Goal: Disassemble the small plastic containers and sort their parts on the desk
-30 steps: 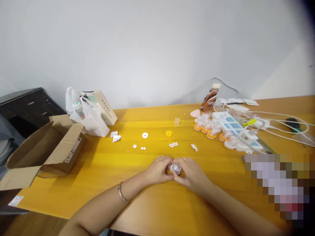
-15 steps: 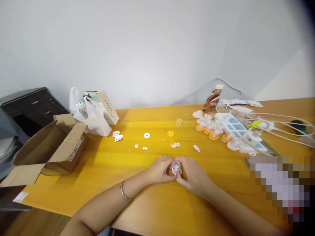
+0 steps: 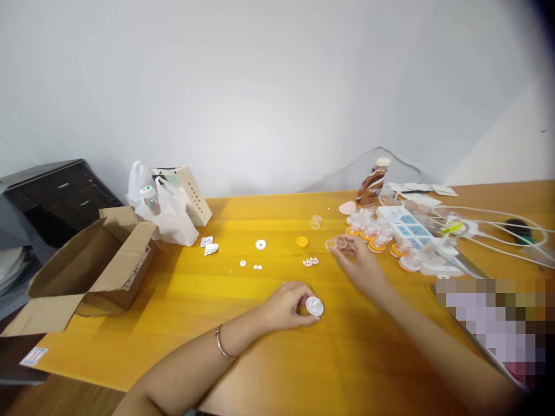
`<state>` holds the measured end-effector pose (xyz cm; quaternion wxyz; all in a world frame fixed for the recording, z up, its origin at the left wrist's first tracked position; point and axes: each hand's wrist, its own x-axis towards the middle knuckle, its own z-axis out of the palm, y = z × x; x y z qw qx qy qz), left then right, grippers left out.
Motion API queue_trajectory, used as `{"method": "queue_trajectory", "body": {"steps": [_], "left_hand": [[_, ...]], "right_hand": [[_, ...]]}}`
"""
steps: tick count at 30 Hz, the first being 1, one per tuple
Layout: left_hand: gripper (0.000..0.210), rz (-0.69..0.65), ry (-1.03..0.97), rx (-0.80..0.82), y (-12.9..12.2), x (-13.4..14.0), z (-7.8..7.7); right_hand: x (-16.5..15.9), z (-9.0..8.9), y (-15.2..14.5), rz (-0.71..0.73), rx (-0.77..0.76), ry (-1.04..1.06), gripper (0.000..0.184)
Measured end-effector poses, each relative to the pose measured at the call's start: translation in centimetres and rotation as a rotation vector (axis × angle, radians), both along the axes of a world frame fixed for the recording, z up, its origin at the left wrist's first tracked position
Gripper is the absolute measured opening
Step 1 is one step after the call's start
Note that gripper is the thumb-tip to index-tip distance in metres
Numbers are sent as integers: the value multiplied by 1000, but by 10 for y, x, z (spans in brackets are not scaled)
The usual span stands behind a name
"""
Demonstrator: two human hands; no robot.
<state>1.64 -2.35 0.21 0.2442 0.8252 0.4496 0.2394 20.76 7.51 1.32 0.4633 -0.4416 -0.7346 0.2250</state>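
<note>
My left hand [image 3: 287, 305] is closed on the edge of a round white plastic disc [image 3: 315, 306] with a raised centre, just above the table. My right hand [image 3: 363, 270] is farther forward and to the right, its fingers closed round a clear plastic cup [image 3: 335, 244] with a ring-like rim. Beyond the hands lie a yellow disc [image 3: 302, 242], a toothed white piece [image 3: 310, 262], a white ring [image 3: 261, 245] and several tiny white discs [image 3: 257, 267]. Another clear plastic piece [image 3: 316, 222] rests farther back.
Right of my right hand, several clear-and-orange plastic pieces [image 3: 376, 240] stand beside a white power strip [image 3: 407, 225] with cables. Behind them is a brown drink bottle [image 3: 373, 184]. At left are a cardboard box [image 3: 121, 260], a plastic bag [image 3: 173, 219] and foil packets [image 3: 211, 249].
My hands have parted. The right one has moved forward and right with the clear cup, covering the spot where a small white piece lay. The left stays near, keeping the white disc.
</note>
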Motion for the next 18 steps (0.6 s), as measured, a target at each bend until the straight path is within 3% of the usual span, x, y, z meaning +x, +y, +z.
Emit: {"method": "queue_trajectory", "body": {"steps": [3, 8, 13, 18], "left_hand": [[29, -13, -3, 1, 1, -1, -1], [31, -15, 9, -5, 1, -2, -3], [30, -7, 29, -7, 0, -1, 0], [30, -4, 22, 5, 0, -1, 1]], "right_hand": [[-7, 1, 47, -103, -190, -159, 23], [-16, -15, 99, -231, -238, -219, 35], [-16, -28, 115, -267, -234, -211, 44], [-19, -27, 117, -236, -185, -171, 48]]}}
